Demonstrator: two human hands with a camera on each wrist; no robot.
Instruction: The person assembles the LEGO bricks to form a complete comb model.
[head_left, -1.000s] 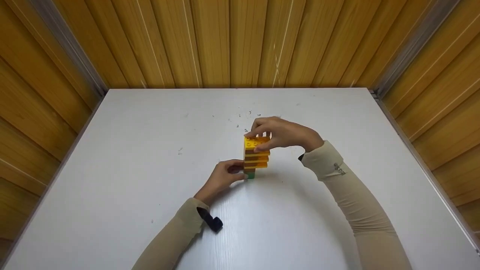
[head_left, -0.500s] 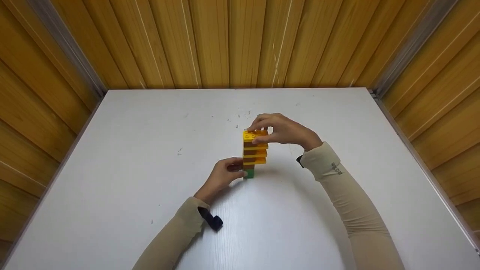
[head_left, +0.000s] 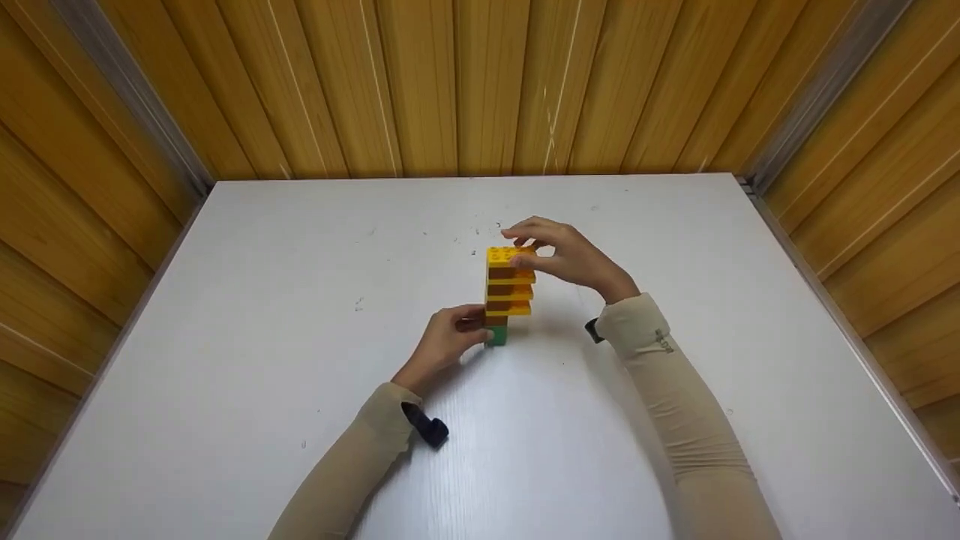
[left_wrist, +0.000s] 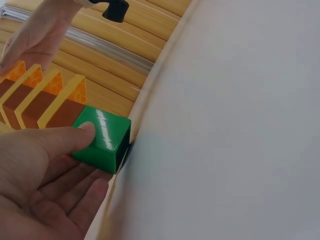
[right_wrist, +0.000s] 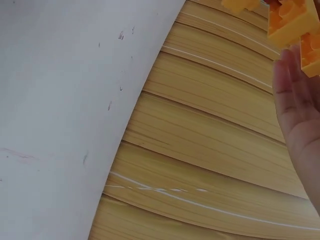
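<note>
A tower of toy building bricks point(head_left: 498, 290) stacks brown bricks and yellow plates over a green brick point(head_left: 495, 335). The plates jut out to the right. My left hand point(head_left: 444, 341) pinches the green brick; in the left wrist view its thumb point(left_wrist: 86, 134) lies on the brick's face while other fingers are beneath. At the tower's top, my right hand point(head_left: 564, 251) has its thumb against the uppermost yellow plate point(head_left: 502, 257). Its forefinger stands raised off the studs. In the right wrist view, fairly straight fingers point(right_wrist: 290, 95) lie beside an orange-yellow plate point(right_wrist: 295, 22); the thumb is hidden there.
A white tabletop point(head_left: 315, 262) with small dark marks lies under both hands. Yellow wood-patterned panels point(head_left: 420, 90) stand along its back and sides. Black straps, including the left wrist's strap point(head_left: 426, 425), sit at both cuffs.
The tower and both hands have shifted slightly away from me, upward in the head view. My right forefinger has lifted off the top plate, and that hand's fingers have spread.
</note>
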